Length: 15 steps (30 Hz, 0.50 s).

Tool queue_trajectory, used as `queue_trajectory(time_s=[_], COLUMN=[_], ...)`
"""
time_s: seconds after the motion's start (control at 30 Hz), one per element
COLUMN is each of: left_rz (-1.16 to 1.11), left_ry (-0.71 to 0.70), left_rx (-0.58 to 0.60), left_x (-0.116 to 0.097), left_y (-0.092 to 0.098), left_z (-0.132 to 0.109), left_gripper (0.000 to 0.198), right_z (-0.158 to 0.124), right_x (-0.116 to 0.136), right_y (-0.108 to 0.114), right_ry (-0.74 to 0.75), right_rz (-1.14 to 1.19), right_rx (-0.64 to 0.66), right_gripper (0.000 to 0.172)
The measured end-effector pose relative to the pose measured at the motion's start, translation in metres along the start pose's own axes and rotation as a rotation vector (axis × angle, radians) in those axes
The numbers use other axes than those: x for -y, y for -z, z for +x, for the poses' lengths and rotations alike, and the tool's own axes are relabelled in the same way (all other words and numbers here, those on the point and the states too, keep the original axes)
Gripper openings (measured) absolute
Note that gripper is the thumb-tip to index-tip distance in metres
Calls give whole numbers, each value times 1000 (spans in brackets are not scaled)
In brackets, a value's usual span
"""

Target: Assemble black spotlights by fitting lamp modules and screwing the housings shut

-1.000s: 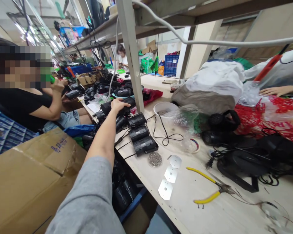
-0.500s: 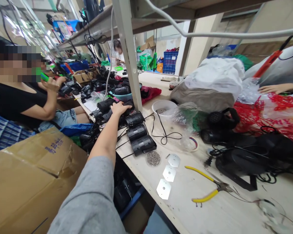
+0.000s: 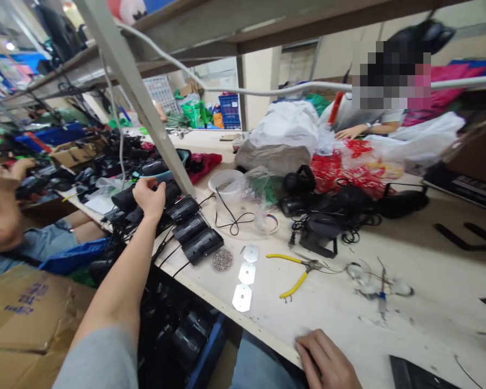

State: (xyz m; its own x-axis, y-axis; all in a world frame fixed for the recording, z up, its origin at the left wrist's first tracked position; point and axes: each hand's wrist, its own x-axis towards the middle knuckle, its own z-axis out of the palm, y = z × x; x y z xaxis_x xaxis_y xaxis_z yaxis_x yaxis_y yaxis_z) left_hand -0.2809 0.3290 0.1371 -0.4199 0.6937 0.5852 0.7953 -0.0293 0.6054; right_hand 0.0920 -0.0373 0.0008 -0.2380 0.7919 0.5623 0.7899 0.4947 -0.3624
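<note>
My left hand reaches out from a grey sleeve, and its fingers curl over a black cylindrical housing among a row of similar pieces. Beside it lie several black boxy lamp units with cables. My right hand rests on the front edge of the pale wooden workbench, holding nothing. Nearest that hand are yellow-handled pliers, about a hand's length or more away. Several drilled metal plates and a round dish of small screws lie between my hands.
An upright shelf post rises through the bench just past my left hand. A white bowl, plastic bags, red netting and black corded units crowd the far side. Co-workers' hands show at the left and far right.
The view has swung to the right, bringing my right hand in at the bench edge. My left hand has risen slightly and curled more over the black housing.
</note>
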Motion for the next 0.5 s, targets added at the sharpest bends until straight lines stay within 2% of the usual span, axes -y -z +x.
queue_trajectory(time_s=[0.07, 0.13, 0.2, 0.3, 0.4, 0.5], left_rz=[-111, -201, -281, -378, -335, -264], left_ry=[-146, -292, -441, -630, -669, -682], left_rx=[1, 75, 214, 500, 713, 787], left_x=[-26, -57, -91, -141, -191, -236], left_y=[3, 4, 0, -14, -35, -52], left_z=[-21, -51, -86, -143, -198, -240], left_gripper=[26, 20, 15, 9, 4, 17], right_z=[3, 2, -1, -6, -10, -13], right_x=[3, 6, 8, 9, 8, 9], right_y=[-1, -4, -8, -10, -10, -9], right_ry=[-73, -122, -137, -140, -137, -127], right_rz=[6, 20, 33, 23, 15, 13], right_rx=[-61, -81, -81, -94, -98, -93], right_gripper=[27, 25, 24, 23, 22, 21])
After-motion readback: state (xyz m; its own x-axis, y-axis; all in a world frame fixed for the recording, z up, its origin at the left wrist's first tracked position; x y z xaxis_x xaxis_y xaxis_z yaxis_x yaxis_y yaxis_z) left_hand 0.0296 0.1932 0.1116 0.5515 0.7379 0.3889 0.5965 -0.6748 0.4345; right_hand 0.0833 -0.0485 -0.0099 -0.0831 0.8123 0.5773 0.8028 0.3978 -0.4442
